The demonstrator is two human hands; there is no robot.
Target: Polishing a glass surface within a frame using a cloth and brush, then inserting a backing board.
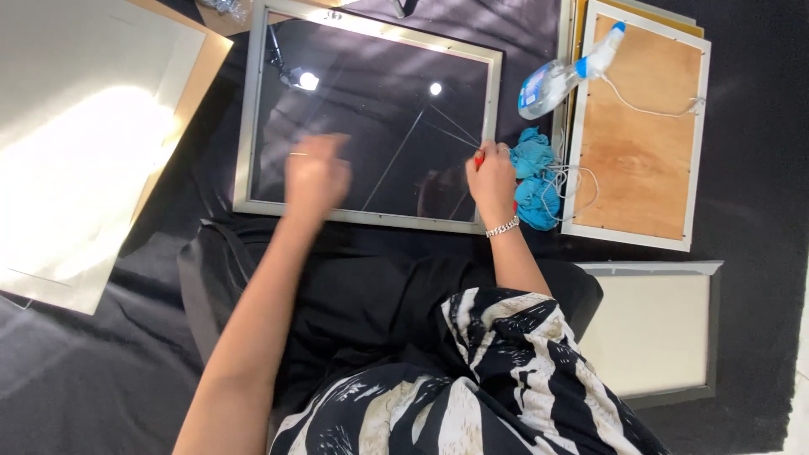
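Note:
A silver picture frame [246, 118] with a dark, reflective glass pane lies flat on a black cloth in front of me. My left hand [315, 174] hovers over the lower left of the glass, blurred, with the fingers curled; I cannot tell if it holds anything small. My right hand [493, 179] rests at the frame's right edge, closed on a small red-handled tool [479, 158]. A silver bracelet [503, 227] circles that wrist.
A blue cloth [534, 179] and white string lie right of the frame. A spray bottle [563, 74] rests on a white frame with a wooden backing board [637, 126]. Another frame [666, 329] lies lower right; a large pale board [84, 143] fills the left.

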